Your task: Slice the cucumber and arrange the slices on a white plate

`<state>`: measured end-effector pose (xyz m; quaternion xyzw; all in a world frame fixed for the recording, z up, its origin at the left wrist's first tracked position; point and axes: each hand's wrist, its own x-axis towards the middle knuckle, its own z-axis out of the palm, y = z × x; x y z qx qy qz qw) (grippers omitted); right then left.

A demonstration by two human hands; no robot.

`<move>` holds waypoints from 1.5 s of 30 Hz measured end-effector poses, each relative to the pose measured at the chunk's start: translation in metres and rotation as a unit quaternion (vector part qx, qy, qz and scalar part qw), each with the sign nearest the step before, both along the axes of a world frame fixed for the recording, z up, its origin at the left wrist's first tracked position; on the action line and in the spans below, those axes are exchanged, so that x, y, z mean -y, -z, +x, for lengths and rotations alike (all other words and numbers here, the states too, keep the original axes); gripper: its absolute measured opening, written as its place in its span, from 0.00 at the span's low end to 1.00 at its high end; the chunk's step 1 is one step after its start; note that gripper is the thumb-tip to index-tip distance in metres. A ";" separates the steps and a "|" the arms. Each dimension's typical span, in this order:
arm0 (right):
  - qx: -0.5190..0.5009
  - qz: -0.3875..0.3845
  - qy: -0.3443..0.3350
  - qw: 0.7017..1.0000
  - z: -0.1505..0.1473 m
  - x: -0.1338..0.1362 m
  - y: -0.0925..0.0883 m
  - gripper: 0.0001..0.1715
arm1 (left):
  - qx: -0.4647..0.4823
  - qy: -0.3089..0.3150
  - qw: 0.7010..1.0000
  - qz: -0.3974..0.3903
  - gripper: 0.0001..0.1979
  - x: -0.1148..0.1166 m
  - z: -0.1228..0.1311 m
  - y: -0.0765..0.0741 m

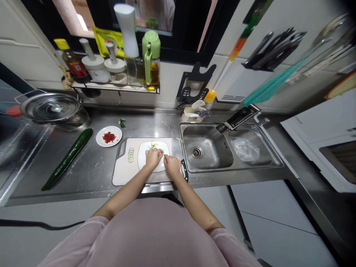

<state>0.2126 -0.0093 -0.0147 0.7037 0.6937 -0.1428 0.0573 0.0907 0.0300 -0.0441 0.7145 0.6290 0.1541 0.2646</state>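
Observation:
A white square plate (141, 157) rests on the pale cutting board (122, 173), with thin cucumber slices (153, 145) arranged near its far edge. Over the middle of the plate is my left hand (154, 157), thumb and fingers closed together. My right hand (172, 164) reaches over the plate's right edge, its fingertips pinched close to the left ones. A bit of pale green shows by the fingertips, but what either hand holds is too small to tell. Left of the plate, a row of cucumber slices (130, 155) overlaps on the board. A knife (184, 171) lies along the board's right side.
A whole cucumber (68, 158) lies on the left, near a small plate (98, 141) of chopped red pieces and a lidded steel pot (75, 120). Green scraps (121, 122) sit behind. Right of the board is a double sink (207, 168). Bottles (151, 61) line a wall rack.

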 end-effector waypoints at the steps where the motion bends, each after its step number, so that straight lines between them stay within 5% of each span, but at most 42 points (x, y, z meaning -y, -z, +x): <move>1: -0.007 0.003 0.001 1.000 0.001 0.000 0.000 0.18 | 0.003 -0.002 1.000 0.000 0.10 0.000 0.000 -0.001; 8: -0.097 0.075 0.087 0.989 0.021 0.005 -0.001 0.22 | 0.087 -0.103 0.991 0.013 0.10 0.014 -0.014 -0.014; 19: -0.222 0.143 0.154 0.952 0.040 0.012 0.002 0.27 | 0.124 -0.181 0.975 0.032 0.11 0.092 -0.069 -0.016; 27: -0.288 0.152 0.138 0.935 0.028 0.016 -0.003 0.29 | -0.010 -0.368 0.930 0.003 0.13 0.078 -0.122 -0.013; 35: -0.306 0.166 0.128 0.929 0.034 0.020 0.001 0.30 | -0.046 -0.351 0.935 -0.020 0.16 0.065 -0.123 -0.005; 45: -0.309 0.147 0.098 0.935 0.032 0.026 0.000 0.29 | -0.002 -0.322 0.947 -0.005 0.06 0.059 -0.116 0.000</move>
